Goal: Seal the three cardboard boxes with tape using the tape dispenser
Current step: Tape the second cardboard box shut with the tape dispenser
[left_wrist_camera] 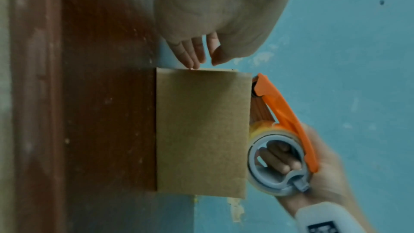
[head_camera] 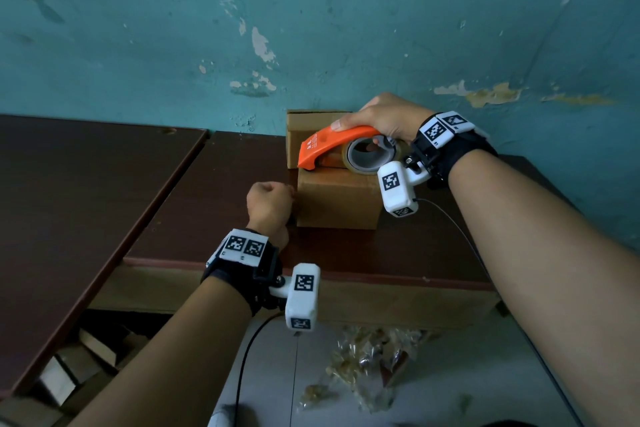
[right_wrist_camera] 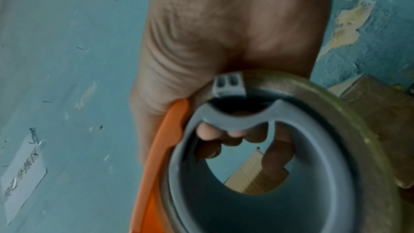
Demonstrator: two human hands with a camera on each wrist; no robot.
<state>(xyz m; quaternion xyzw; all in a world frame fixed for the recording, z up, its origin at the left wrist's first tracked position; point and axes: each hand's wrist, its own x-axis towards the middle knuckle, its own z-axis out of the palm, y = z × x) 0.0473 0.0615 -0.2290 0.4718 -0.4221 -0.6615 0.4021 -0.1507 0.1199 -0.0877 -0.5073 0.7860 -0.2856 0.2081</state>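
A small brown cardboard box (head_camera: 337, 199) stands on the dark wooden table (head_camera: 214, 218). A second box (head_camera: 311, 125) stands behind it against the wall. My right hand (head_camera: 381, 114) grips the orange tape dispenser (head_camera: 332, 144), fingers hooked through the grey hub (right_wrist_camera: 246, 201) of the tape roll (right_wrist_camera: 358, 130). The dispenser's front end rests on the near box's top at its left edge. My left hand (head_camera: 270, 204) is beside the box's left face. Its fingertips (left_wrist_camera: 192, 59) touch that face near the top edge of the box (left_wrist_camera: 201, 130), and the dispenser (left_wrist_camera: 284, 112) lies along the top.
A second dark table (head_camera: 86, 184) adjoins on the left. The peeling teal wall (head_camera: 311, 28) runs close behind the boxes. Crumpled clear plastic (head_camera: 367, 357) lies on the floor below the table edge, and stacked boxes (head_camera: 79, 364) sit under the left table.
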